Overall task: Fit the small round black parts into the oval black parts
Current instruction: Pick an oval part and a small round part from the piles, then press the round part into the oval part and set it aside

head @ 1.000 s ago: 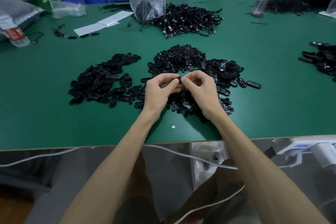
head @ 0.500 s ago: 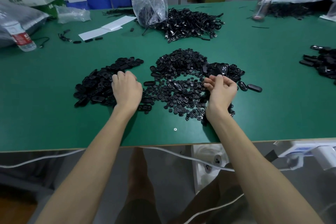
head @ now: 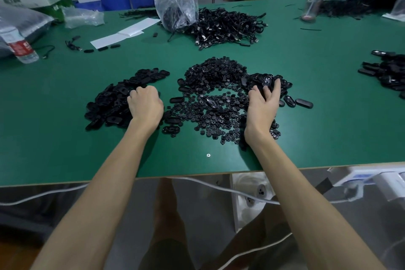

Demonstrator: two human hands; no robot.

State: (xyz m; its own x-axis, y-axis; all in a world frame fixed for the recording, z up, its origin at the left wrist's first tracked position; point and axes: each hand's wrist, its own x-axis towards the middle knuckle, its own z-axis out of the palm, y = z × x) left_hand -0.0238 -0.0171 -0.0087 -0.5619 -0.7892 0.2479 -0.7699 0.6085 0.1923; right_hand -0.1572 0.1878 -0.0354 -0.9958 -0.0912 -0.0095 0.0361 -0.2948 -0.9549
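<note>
A heap of small round black parts covers the middle of the green table. To its left lies a pile of oval black parts, and my left hand rests on that pile's right edge with its fingers curled under; whatever is beneath them is hidden. A smaller pile of oval parts lies right of the round heap. My right hand reaches into it, fingers stretched out and touching the ovals. One oval part lies among the round ones.
Two loose ovals lie right of my right hand. A cable heap and a plastic bag stand at the back, a water bottle far left, and more black parts at the right edge. The table's front edge is close to me.
My hands, joined over the round heap a second ago, have parted. The left went to the left oval pile and curled tighter; the right reached out into the right oval pile.
</note>
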